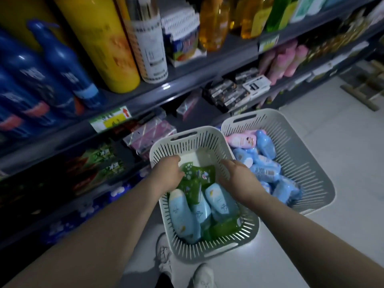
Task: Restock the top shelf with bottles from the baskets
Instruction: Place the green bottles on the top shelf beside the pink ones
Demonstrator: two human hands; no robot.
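Left hand [168, 173] gripping green bottle [197, 175], right hand [239, 179] fingers hidden, grip unclear, near basket [207, 252].

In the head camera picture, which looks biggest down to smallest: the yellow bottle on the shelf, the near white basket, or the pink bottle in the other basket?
1. Near white basket
2. Yellow bottle, closer to the camera, so unsure
3. Pink bottle

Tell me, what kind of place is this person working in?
Most likely a shop aisle. Grey shelves hold rows of bottles, a price tag is clipped to the shelf edge, and two slotted baskets of bottles stand on the floor.
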